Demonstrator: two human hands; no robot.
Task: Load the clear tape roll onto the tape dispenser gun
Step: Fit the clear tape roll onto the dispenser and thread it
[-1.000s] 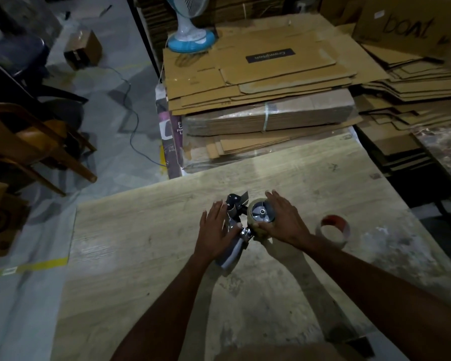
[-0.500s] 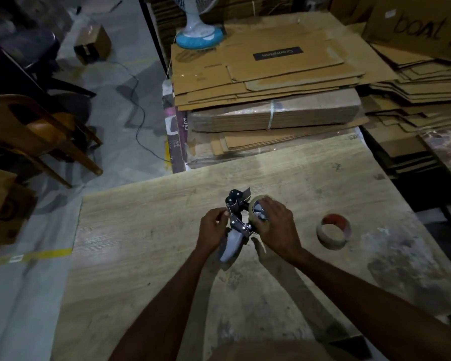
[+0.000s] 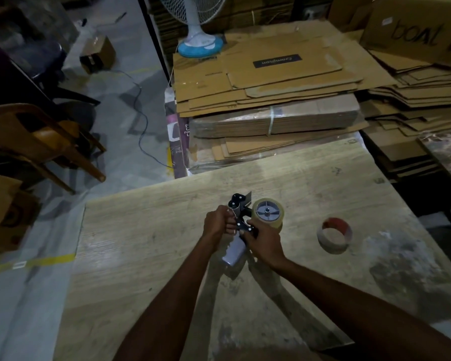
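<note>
The tape dispenser gun (image 3: 238,217) lies on the wooden table (image 3: 141,256), its black metal head pointing away from me and its pale grey handle (image 3: 234,252) toward me. The clear tape roll (image 3: 268,213) sits on the gun's grey hub at the right side, fully in sight. My left hand (image 3: 217,225) is closed on the gun's head from the left. My right hand (image 3: 264,239) grips the gun's frame just below the roll, thumb on the black plate.
A used roll core with red inside (image 3: 334,234) lies on the table to the right. Stacks of flattened cardboard (image 3: 271,82) rise behind the table, with a fan base (image 3: 200,45) on top. A wooden chair (image 3: 44,142) stands at left on the floor.
My right hand came off the top of the tape roll and slid down to the gun's frame, uncovering the roll. My left hand shifted from the handle up to the head.
</note>
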